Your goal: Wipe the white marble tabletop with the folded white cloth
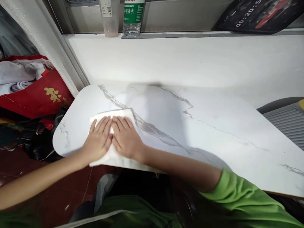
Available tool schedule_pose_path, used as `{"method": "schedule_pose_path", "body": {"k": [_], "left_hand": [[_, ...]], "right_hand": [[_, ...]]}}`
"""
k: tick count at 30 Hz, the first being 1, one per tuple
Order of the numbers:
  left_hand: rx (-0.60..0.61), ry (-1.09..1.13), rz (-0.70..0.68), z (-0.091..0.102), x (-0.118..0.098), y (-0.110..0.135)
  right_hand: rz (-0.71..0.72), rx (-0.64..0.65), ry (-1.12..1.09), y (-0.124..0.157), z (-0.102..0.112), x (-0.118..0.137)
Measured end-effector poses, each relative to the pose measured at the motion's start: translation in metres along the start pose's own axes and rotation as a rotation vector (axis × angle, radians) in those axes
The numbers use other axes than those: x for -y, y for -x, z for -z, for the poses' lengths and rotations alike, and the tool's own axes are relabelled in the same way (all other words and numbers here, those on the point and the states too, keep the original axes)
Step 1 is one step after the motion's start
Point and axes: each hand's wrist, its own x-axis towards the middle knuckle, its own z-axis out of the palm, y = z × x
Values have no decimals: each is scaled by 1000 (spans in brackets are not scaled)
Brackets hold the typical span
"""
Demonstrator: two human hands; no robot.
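Both hands point(112, 137) flat on white cloth point(108, 118) (folded, apparently), tabletop point(190, 133).

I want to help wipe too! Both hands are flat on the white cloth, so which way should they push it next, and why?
Probably to the right. Both the left hand and the right hand press the white cloth flat near the left end of the marble table, with the cloth's near edge hanging over the rim. Most of the tabletop stretches away to the right.
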Motion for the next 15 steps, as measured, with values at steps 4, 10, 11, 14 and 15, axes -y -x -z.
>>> {"method": "schedule_pose_path", "body": {"k": [4, 10, 11, 14, 15], "left_hand": [[-8, 21, -54, 1, -30, 28], [-21, 44, -53, -14, -19, -21], [-17, 39, -47, -17, -13, -39], [27, 23, -31, -25, 3, -104], [45, 23, -31, -27, 7, -127]], "right_hand": [[46, -11, -44, 37, 12, 11], [49, -18, -47, 10, 9, -33], [39, -22, -39, -2, 7, -47], [-29, -19, 7, -40, 3, -94], [-56, -13, 19, -52, 2, -110]]}}
